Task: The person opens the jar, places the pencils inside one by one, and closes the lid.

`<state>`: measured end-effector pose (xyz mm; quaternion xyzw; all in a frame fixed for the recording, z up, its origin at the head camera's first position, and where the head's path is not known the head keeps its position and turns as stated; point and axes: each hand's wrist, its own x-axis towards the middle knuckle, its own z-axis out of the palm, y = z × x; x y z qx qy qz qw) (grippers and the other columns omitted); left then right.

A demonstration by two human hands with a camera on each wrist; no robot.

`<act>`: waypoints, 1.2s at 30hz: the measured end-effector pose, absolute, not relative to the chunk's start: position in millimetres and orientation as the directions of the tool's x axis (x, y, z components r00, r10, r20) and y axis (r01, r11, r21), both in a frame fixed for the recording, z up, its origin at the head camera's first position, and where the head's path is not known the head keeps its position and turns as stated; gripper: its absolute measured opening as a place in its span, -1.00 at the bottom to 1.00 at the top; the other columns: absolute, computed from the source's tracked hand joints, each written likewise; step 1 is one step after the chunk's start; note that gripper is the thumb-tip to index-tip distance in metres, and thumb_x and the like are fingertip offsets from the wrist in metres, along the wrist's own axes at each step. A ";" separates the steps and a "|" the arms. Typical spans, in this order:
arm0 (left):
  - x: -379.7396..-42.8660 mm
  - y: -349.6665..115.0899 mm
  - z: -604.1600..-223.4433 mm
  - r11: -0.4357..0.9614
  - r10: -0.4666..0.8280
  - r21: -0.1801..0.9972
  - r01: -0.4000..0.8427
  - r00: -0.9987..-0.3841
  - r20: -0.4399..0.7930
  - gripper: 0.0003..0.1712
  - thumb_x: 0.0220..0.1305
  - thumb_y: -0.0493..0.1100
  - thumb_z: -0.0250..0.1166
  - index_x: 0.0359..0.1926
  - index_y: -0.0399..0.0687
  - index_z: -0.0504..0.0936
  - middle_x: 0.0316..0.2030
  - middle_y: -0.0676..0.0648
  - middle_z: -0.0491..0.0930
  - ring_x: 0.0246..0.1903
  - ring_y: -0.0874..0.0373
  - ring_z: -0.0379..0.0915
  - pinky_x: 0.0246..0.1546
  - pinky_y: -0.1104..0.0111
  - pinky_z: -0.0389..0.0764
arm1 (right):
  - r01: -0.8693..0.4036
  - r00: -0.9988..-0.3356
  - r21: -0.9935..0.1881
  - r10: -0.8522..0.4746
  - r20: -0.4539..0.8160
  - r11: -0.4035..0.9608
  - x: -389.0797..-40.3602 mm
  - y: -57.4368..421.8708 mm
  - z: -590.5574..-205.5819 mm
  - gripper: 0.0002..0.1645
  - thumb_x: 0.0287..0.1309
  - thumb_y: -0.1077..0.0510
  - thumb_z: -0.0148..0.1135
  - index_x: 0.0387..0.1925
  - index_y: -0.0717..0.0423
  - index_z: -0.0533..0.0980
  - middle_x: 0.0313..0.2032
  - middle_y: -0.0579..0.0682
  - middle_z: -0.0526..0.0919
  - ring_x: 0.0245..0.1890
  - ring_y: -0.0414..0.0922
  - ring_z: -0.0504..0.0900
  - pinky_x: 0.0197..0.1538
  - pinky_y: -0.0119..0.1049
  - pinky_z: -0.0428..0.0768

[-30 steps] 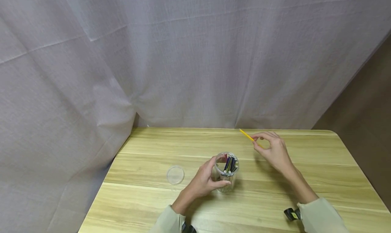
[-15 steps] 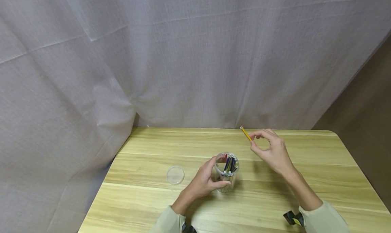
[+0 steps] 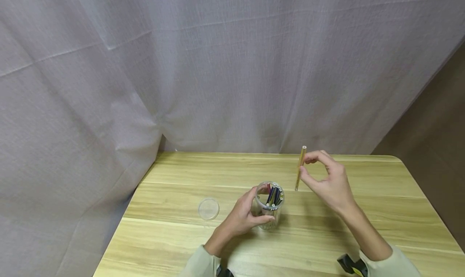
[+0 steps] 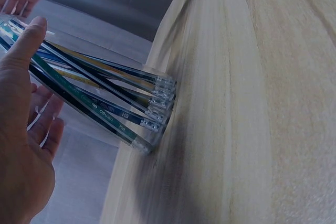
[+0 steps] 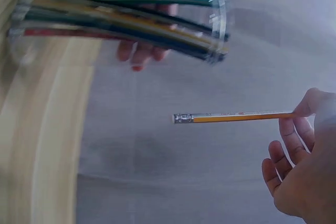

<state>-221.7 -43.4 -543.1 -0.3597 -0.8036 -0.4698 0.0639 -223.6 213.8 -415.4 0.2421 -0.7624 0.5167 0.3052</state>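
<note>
A clear plastic jar stands upright on the table, holding several pencils in green, blue, yellow and red. My left hand is wrapped round it, thumb across the front. To the right of the jar, raised above the table, my right hand pinches a yellow pencil between thumb and fingertips. This pencil is nearly upright, its metal-banded eraser end pointing down, as the right wrist view also shows. Its other fingers are loosely bent, away from the pencil.
A round clear lid lies flat on the wooden table, left of the jar. Behind the table's far edge hangs a grey curtain. Both forearms wear light sleeves with dark wrist devices.
The yellow pencil has turned from slanting to nearly upright in my right hand, which has shifted slightly to the right. My left hand, the jar and the lid stay put.
</note>
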 end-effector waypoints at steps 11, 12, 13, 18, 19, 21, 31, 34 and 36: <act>-221.2 -43.1 -543.1 0.297 0.516 0.712 0.637 -0.734 0.442 0.05 0.13 -0.08 0.67 0.55 0.05 0.28 0.34 -0.08 0.57 0.35 0.12 0.48 0.46 0.16 0.40 | -0.766 -0.642 -0.642 0.023 0.766 0.037 -206.9 205.8 -386.5 -0.76 -0.02 0.73 0.20 -0.27 0.57 0.54 -0.21 -0.03 0.79 -0.10 -0.15 0.73 0.05 -0.40 0.56; -221.2 -43.2 -542.9 0.297 0.516 0.711 0.638 -0.733 0.442 0.05 0.13 -0.08 0.67 0.55 0.05 0.28 0.34 -0.08 0.57 0.35 0.11 0.48 0.46 0.15 0.40 | -0.773 -0.635 -0.635 0.031 0.772 -0.006 -206.2 204.6 -385.8 -0.77 -0.02 0.73 0.18 -0.27 0.59 0.54 -0.21 0.01 0.79 -0.10 -0.13 0.74 0.04 -0.39 0.56; -221.1 -43.3 -542.7 0.296 0.517 0.711 0.638 -0.733 0.442 0.05 0.13 -0.08 0.67 0.55 0.05 0.28 0.34 -0.08 0.57 0.35 0.11 0.47 0.46 0.15 0.39 | -0.777 -0.630 -0.628 0.035 0.776 -0.043 -205.5 203.4 -385.2 -0.76 -0.02 0.73 0.18 -0.26 0.59 0.54 -0.22 0.04 0.79 -0.10 -0.11 0.73 0.03 -0.38 0.57; -221.1 -43.5 -541.6 0.292 0.518 0.711 0.639 -0.731 0.444 0.05 0.13 -0.09 0.67 0.54 0.05 0.27 0.34 -0.09 0.57 0.35 0.11 0.47 0.47 0.14 0.38 | -0.769 -0.634 -0.628 0.018 0.773 -0.117 -202.2 194.7 -386.9 -0.73 0.01 0.74 0.17 -0.23 0.57 0.58 -0.22 0.11 0.76 -0.11 -0.06 0.70 0.03 -0.36 0.57; -221.3 -43.3 -541.4 0.289 0.518 0.714 0.638 -0.731 0.444 0.05 0.13 -0.09 0.67 0.54 0.05 0.28 0.34 -0.08 0.57 0.35 0.11 0.47 0.48 0.14 0.37 | -0.764 -0.640 -0.636 0.008 0.768 -0.114 -201.8 192.7 -388.1 -0.73 0.01 0.74 0.17 -0.22 0.57 0.58 -0.22 0.11 0.75 -0.11 -0.07 0.69 0.03 -0.36 0.56; -221.6 -43.1 -541.1 0.282 0.519 0.716 0.638 -0.730 0.445 0.05 0.13 -0.10 0.67 0.55 0.06 0.27 0.34 -0.08 0.56 0.36 0.11 0.47 0.48 0.13 0.37 | -0.750 -0.657 -0.656 -0.016 0.753 -0.083 -201.3 189.3 -391.6 -0.74 0.03 0.74 0.18 -0.22 0.58 0.57 -0.22 0.11 0.75 -0.10 -0.10 0.68 0.04 -0.36 0.55; -221.4 -42.7 -540.4 0.279 0.518 0.716 0.639 -0.729 0.448 0.07 0.15 -0.11 0.66 0.57 0.01 0.25 0.46 -0.07 0.45 0.41 0.08 0.42 0.47 0.13 0.38 | -0.667 -0.745 -0.730 -0.116 0.657 0.148 -200.5 177.5 -419.7 -0.65 0.10 0.63 0.31 -0.21 0.19 0.65 -0.22 0.06 0.76 -0.10 -0.15 0.66 0.04 -0.37 0.52; -221.1 -42.6 -540.2 0.273 0.519 0.724 0.633 -0.731 0.444 0.07 0.15 -0.12 0.66 0.57 0.01 0.25 0.46 -0.07 0.45 0.41 0.08 0.42 0.47 0.14 0.38 | -0.680 -0.733 -0.710 -0.141 0.666 0.181 -201.5 174.9 -430.0 -0.63 0.08 0.60 0.35 -0.21 0.13 0.66 -0.22 0.03 0.77 -0.11 -0.18 0.66 0.03 -0.37 0.52; -221.1 -42.5 -540.2 0.268 0.522 0.728 0.631 -0.730 0.441 0.07 0.16 -0.12 0.65 0.57 0.00 0.24 0.46 -0.07 0.45 0.42 0.08 0.40 0.48 0.15 0.37 | -0.690 -0.724 -0.695 -0.152 0.673 0.202 -202.0 173.7 -436.2 -0.60 0.04 0.60 0.37 -0.20 0.10 0.67 -0.21 -0.01 0.77 -0.12 -0.20 0.65 0.02 -0.40 0.53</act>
